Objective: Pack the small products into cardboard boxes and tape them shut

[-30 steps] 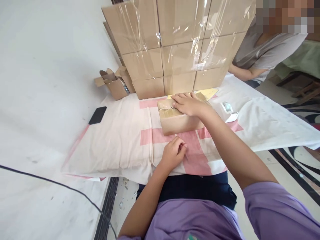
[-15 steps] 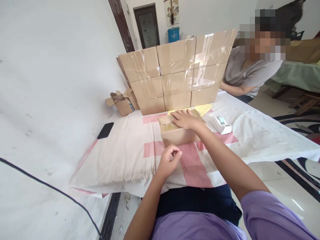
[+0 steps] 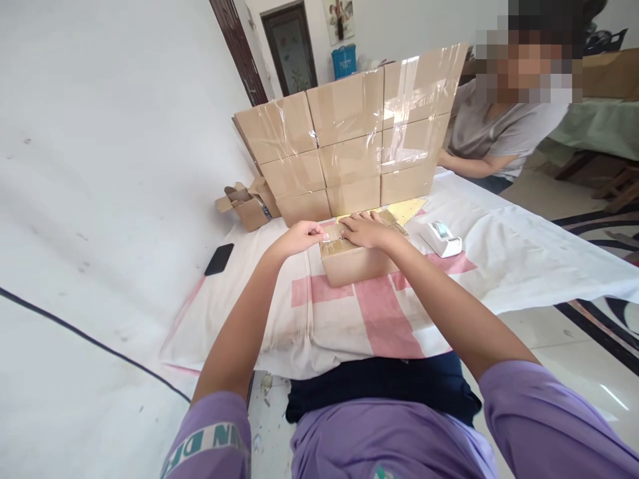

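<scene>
A brown cardboard box (image 3: 357, 265) lies on the cloth in front of me, with shiny tape across its top. My right hand (image 3: 367, 229) rests on the top of the box, fingers spread and palm down. At the box's left top edge, my left hand (image 3: 302, 238) pinches what looks like a small strip of clear tape (image 3: 326, 237); its far end cannot be made out. To the right stands a white tape dispenser (image 3: 444, 241) holding a pale roll.
Behind the box rises a wall of stacked cardboard boxes (image 3: 349, 163) under clear film. Left of it are an open carton (image 3: 251, 211) and a black phone (image 3: 219, 259). A person (image 3: 492, 133) sits at the far right. The tablecloth (image 3: 239, 313) has pink patches.
My left hand has risen from in front of the box to its left top edge. My right hand stays on the top. The view has tilted and shifted slightly.
</scene>
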`<state>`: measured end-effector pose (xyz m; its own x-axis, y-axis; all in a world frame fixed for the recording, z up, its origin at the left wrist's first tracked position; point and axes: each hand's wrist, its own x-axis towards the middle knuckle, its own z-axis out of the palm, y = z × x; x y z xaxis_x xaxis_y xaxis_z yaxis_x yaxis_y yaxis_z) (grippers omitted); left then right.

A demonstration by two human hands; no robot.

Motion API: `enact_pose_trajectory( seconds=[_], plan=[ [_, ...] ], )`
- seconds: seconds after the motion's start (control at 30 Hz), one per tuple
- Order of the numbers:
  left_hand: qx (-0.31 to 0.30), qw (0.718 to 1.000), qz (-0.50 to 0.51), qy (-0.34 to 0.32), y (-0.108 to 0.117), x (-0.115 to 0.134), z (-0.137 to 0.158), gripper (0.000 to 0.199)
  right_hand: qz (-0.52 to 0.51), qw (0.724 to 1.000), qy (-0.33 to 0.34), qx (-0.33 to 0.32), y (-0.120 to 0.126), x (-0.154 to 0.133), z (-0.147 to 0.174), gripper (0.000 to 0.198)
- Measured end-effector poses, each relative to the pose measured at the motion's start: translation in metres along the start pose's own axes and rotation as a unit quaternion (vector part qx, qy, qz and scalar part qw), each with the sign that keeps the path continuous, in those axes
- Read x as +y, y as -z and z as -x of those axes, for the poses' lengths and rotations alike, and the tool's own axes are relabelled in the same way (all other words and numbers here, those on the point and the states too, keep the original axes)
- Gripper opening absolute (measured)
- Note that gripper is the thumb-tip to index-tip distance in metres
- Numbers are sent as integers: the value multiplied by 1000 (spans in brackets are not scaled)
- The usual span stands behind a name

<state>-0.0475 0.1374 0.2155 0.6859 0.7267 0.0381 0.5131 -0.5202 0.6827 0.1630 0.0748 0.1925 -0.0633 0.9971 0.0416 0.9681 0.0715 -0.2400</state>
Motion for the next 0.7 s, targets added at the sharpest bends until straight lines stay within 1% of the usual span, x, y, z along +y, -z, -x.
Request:
enact_pose_trajectory(
  seconds=[0.1, 0.27, 0.4, 0.5, 0.6, 0.67, 0.7],
  plan=[
    [-23, 999, -27, 19, 2, -1, -8, 28, -1, 1000, 3, 2, 0, 1, 1, 58],
    [-8, 999, -33, 28, 0, -3, -14, 24, -10, 1000, 6, 8, -2, 2, 1, 58],
    [-15, 999, -20, 32, -1, -9, -18, 26, -23, 1000, 17, 10, -3, 3, -1, 57],
    [-23, 999, -10, 24, -3, -5, -18, 31, -22, 1000, 14, 11, 1, 1, 3, 56],
    [-27, 1000, -6, -2, -6, 1, -16, 37, -14, 1000, 7, 7, 6, -4, 11, 55],
    [-32, 999, -5, -18, -8, -3, -19, 38, -13, 1000, 12, 8, 6, -3, 12, 52],
    [-33, 999, -6, -2, -8, -8, -22, 38, -14, 1000, 13, 13, 5, -2, 11, 52]
  ],
)
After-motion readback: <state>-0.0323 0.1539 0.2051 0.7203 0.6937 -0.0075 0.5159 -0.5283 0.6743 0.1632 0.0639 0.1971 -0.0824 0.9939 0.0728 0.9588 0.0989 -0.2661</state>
